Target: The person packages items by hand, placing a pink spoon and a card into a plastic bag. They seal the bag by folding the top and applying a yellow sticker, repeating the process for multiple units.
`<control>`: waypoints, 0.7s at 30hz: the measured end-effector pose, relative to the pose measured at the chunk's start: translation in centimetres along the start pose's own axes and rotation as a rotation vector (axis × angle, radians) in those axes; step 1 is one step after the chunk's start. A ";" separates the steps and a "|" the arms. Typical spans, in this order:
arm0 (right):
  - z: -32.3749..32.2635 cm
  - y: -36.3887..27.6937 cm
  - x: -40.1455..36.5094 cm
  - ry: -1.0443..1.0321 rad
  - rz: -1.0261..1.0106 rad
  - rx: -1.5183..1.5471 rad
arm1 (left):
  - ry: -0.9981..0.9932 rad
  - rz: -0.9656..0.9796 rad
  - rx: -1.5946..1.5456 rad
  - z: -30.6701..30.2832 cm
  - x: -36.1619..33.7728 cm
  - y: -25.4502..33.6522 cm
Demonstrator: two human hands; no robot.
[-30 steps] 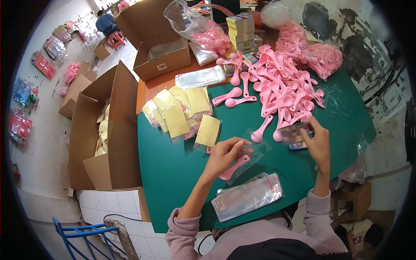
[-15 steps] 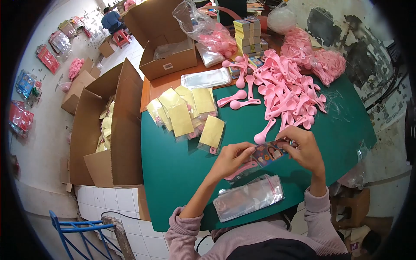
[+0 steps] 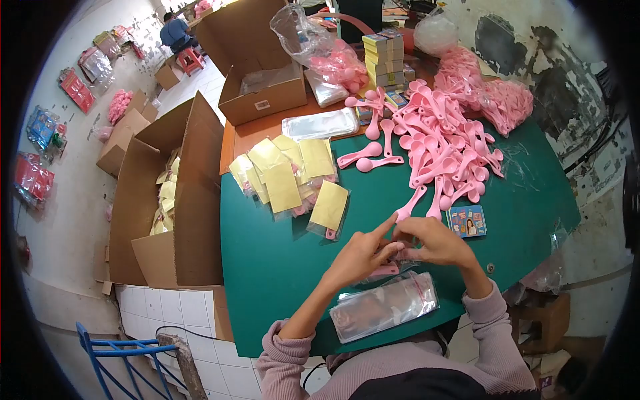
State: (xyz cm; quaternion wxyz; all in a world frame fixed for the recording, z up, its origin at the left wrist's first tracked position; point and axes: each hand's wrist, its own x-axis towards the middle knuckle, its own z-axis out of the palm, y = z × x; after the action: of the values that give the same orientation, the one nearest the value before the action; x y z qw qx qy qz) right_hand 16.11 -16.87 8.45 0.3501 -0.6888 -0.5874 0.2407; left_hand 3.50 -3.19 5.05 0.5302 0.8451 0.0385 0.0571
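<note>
My left hand (image 3: 360, 255) and my right hand (image 3: 437, 244) meet above the near part of the green table. Their fingers are closed together at the upper end of a clear plastic bag (image 3: 395, 268), mostly hidden beneath them. A pink measuring spoon (image 3: 384, 271) shows inside the bag, below my left fingers. Just beyond my right hand lie small blue printed cards (image 3: 467, 221). A stack of flat clear bags (image 3: 383, 307) rests nearer to me. Past my fingertips, a loose pink spoon (image 3: 411, 202) points toward the large spoon pile (image 3: 440, 140).
Filled packets with yellow backs (image 3: 283, 187) lie left on the green table (image 3: 267, 267). A tall open carton (image 3: 197, 200) stands left of it. At the back are a smaller carton (image 3: 263, 107), banded card stacks (image 3: 383, 57) and bagged pink spoons (image 3: 503, 107). A person (image 3: 175, 33) sits far off.
The printed card held between my hands is no longer visible there. My right hand has moved left to meet the left one, uncovering the blue cards on the table.
</note>
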 end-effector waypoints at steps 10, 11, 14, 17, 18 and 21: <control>0.0 2.8 -0.8 0.208 0.205 0.517 | -0.437 0.132 -0.170 -4.7 -0.8 -3.6; -0.1 2.9 -1.0 0.213 0.207 0.516 | -0.442 0.135 -0.170 -5.2 -0.8 -3.8; -0.4 2.8 -1.2 0.212 0.198 0.646 | -0.313 -0.089 -0.485 -5.9 -0.8 -3.7; -0.7 1.7 -1.3 0.157 0.275 0.676 | -0.279 -0.099 -0.571 -5.7 -0.9 -3.6; -0.8 1.9 -1.5 0.127 0.326 0.632 | -0.277 -0.100 -0.570 -5.6 -0.9 -3.8; -0.2 3.2 -1.5 0.161 0.325 0.650 | -0.314 -0.096 -0.434 -5.2 -0.8 -3.9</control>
State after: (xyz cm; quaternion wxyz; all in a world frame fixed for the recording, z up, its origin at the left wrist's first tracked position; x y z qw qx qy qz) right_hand 18.02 -18.56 6.05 0.5530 -0.6426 -0.3337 0.4122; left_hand 1.96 3.06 3.70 0.7004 0.7074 -0.0173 -0.0929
